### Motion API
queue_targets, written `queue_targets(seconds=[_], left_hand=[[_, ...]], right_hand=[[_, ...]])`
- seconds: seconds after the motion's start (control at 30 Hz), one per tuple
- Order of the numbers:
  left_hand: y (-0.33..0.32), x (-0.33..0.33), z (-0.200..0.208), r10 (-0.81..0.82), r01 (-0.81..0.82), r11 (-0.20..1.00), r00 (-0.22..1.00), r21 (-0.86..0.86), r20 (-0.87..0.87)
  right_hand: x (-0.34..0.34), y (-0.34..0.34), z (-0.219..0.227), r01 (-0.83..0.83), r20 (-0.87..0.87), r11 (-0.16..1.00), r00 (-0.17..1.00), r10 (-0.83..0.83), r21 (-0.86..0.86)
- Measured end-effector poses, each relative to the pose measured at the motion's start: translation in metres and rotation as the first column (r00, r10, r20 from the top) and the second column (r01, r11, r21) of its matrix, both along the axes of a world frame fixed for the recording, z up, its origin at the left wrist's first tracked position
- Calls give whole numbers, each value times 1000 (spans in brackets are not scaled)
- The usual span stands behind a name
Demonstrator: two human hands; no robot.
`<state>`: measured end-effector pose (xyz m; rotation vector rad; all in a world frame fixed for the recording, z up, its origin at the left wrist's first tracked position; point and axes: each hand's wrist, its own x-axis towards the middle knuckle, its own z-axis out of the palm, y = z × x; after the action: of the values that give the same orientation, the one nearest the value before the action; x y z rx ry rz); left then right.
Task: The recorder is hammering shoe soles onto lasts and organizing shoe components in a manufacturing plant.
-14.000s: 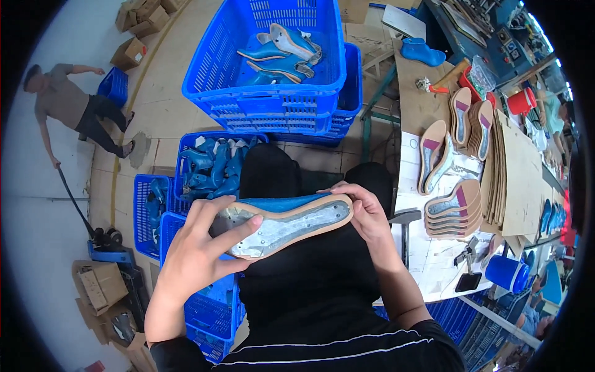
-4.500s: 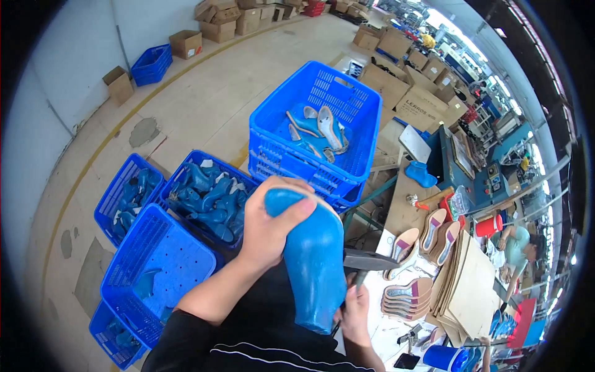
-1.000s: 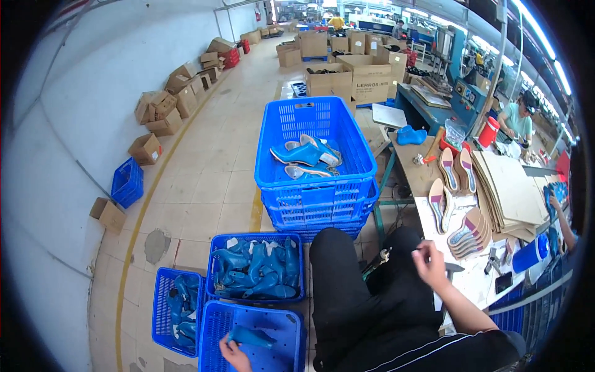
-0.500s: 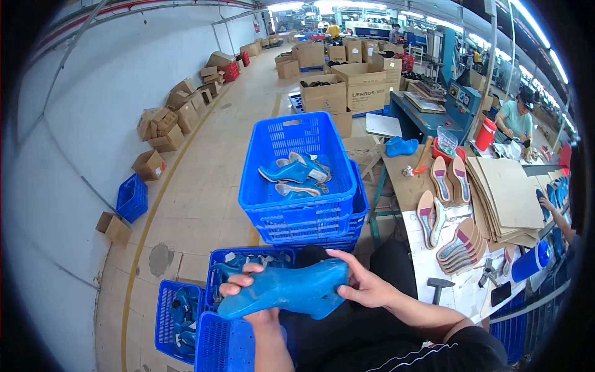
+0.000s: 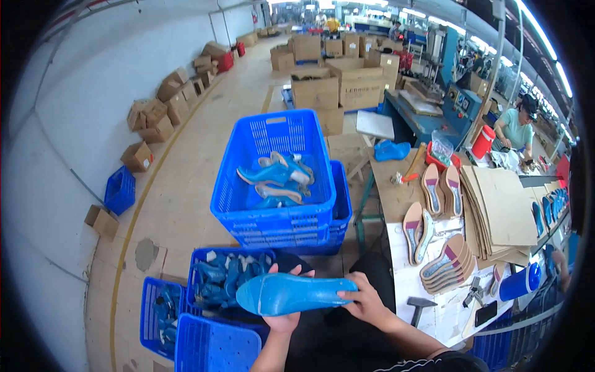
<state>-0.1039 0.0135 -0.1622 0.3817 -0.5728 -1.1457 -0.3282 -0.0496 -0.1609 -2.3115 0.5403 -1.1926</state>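
A blue shoe last (image 5: 297, 294) lies crosswise between my hands, its flat sole turned up and its toe to the left. Beneath the toe half, my left hand (image 5: 284, 321) cradles it, fingertips showing beyond the far edge. At the heel end, my right hand (image 5: 367, 302) grips with fingers on top; its thumb is mostly hidden. Just beyond the last, a blue crate (image 5: 193, 291) holds several more lasts. Farther ahead, a large blue crate (image 5: 273, 216) on a stack contains several blue lasts with insoles (image 5: 276, 172).
The bench on my right carries insoles (image 5: 447, 265), a hammer (image 5: 419, 308), cardboard sheets (image 5: 496, 204), a blue bottle (image 5: 519, 282) and a phone (image 5: 486, 314). Another blue crate (image 5: 217, 344) stands low by my left forearm. A person (image 5: 517, 130) works at the far right.
The last has been rolled so its sole faces up, and my right hand has closed over the heel. My view has shifted, so the crates and bench sit farther left.
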Motion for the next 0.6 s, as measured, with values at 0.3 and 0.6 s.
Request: queue_targets(seconds=[0.3, 0.6], left_hand=[[-13, 1, -7, -103, 99, 986, 994, 134, 25], [23, 36, -6, 164, -152, 978, 984, 146, -75]], right_hand=[[-12, -12, -27, 6, -1, 963, 1000, -6, 271], [-113, -13, -24, 729, -309, 679, 667, -678, 85]])
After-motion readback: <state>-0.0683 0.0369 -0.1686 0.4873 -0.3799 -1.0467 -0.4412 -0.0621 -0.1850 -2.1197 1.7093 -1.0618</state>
